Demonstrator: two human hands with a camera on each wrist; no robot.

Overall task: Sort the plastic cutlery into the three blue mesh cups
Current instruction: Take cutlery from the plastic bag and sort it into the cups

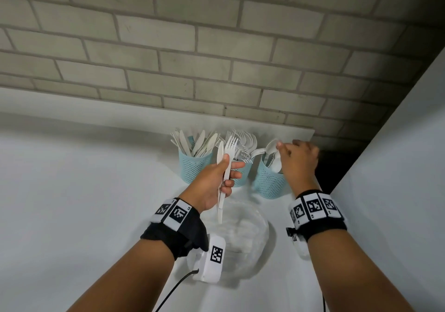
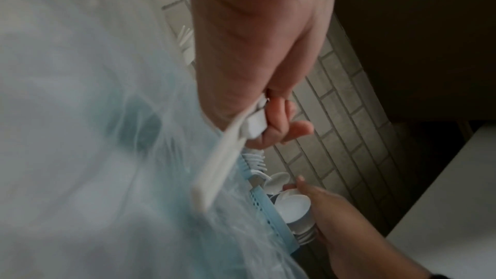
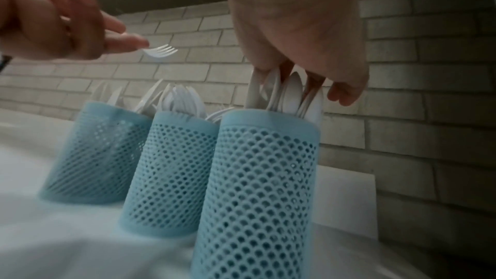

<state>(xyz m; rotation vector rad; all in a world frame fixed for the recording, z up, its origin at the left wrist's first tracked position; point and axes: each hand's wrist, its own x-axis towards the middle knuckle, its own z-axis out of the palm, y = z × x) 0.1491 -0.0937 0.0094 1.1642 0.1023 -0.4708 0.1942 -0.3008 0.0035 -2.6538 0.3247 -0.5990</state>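
Observation:
Three blue mesh cups stand in a row by the brick wall: the left cup (image 1: 192,167) (image 3: 96,156) holds knives, the middle cup (image 1: 239,179) (image 3: 171,173) forks, the right cup (image 1: 267,184) (image 3: 263,188) spoons. My left hand (image 1: 231,167) (image 2: 271,122) (image 3: 107,35) grips a white fork (image 1: 230,146) (image 3: 161,51) and a white knife (image 1: 220,152) upright in front of the middle cup. My right hand (image 1: 281,152) (image 3: 295,80) (image 2: 300,188) is over the right cup, fingers pinching a spoon (image 1: 272,147) (image 3: 291,90) among the others.
A clear plastic container (image 1: 250,234) lies on the white table (image 1: 72,191) just below my left hand. The brick wall (image 1: 216,46) is right behind the cups. A white panel (image 1: 397,167) rises at the right, with a dark gap (image 1: 327,169) beside the right cup.

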